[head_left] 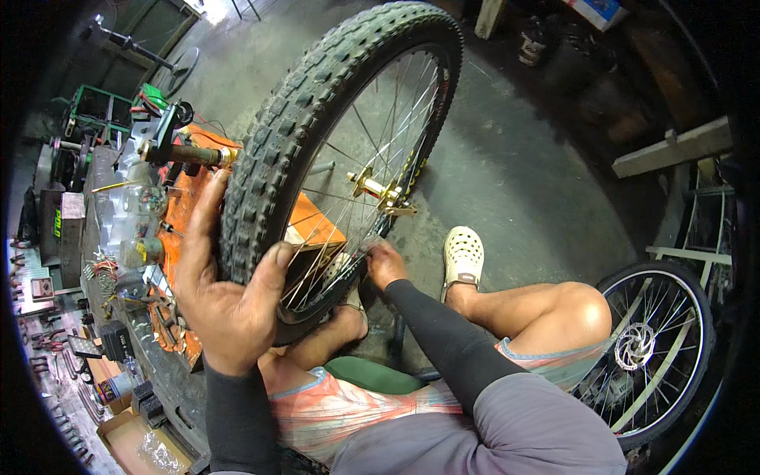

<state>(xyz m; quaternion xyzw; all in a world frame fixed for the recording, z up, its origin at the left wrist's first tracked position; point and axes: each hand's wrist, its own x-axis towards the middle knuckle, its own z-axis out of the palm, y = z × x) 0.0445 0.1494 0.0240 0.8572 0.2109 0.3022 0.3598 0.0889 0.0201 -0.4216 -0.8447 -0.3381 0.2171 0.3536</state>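
Observation:
A bicycle wheel with a knobby black tyre (273, 134) stands upright before me, tilted to the right. Its gold hub (374, 188) shows among the thin spokes. Around the near left part of the tyre my left hand (229, 305) is closed, thumb on the right sidewall and fingers along the left. My right hand (385, 264) is at the rim's right side, by the spokes, with its fingers curled together. Whatever those fingers pinch is too small and hidden to make out.
At left runs a cluttered workbench with an orange sheet (182, 229), a jar (142, 252) and small parts. A metal rod (186, 153) sticks out close to the tyre. A wooden box (317, 226) sits behind the spokes. Another wheel (633, 348) rests at right, near my knee.

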